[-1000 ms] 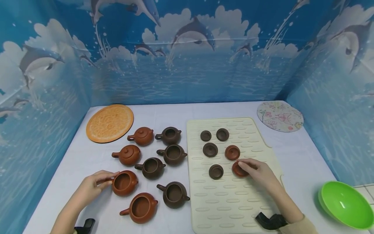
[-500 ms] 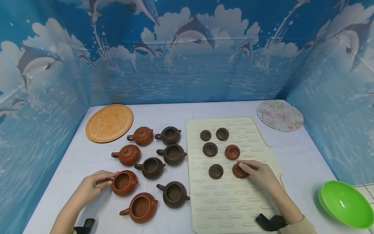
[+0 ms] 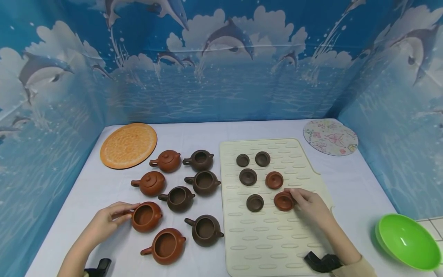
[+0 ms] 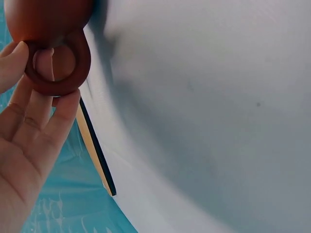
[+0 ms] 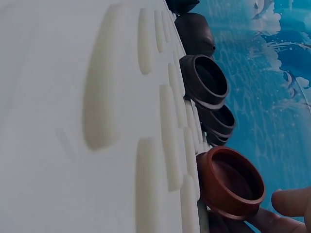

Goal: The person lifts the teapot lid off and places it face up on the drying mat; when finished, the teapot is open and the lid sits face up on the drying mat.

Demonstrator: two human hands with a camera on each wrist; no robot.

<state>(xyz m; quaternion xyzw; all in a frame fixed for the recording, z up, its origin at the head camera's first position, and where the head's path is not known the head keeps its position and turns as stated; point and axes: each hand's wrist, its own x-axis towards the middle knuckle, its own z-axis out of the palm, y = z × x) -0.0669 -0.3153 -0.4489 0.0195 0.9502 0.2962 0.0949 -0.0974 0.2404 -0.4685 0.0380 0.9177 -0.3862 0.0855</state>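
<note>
My left hand (image 3: 110, 223) pinches the handle of an open reddish-brown teapot (image 3: 147, 217) between thumb and fingers; the left wrist view shows its ring handle (image 4: 83, 68) close up. On the cream mat, my right hand (image 3: 311, 204) holds a reddish-brown teapot lid (image 3: 283, 201) at its right edge, the hollow side facing up. In the right wrist view, the thumb (image 5: 291, 201) is right at the rim of this lid (image 5: 231, 182), with fingers partly hidden under it. Another reddish lid (image 3: 274, 180) lies just behind it.
Several dark lids (image 3: 248, 177) lie on the mat (image 3: 259, 246). Left of it stand dark lidless teapots (image 3: 206, 230), another open reddish teapot (image 3: 165, 246) and two lidded ones (image 3: 151, 183). An orange round mat (image 3: 129, 146), a floral one (image 3: 330, 137) and a green bowl (image 3: 408, 241) lie around.
My right thumb and fingers have shifted from over the reddish lid to its right edge, so more of its hollow shows. The left hand stays on the teapot handle.
</note>
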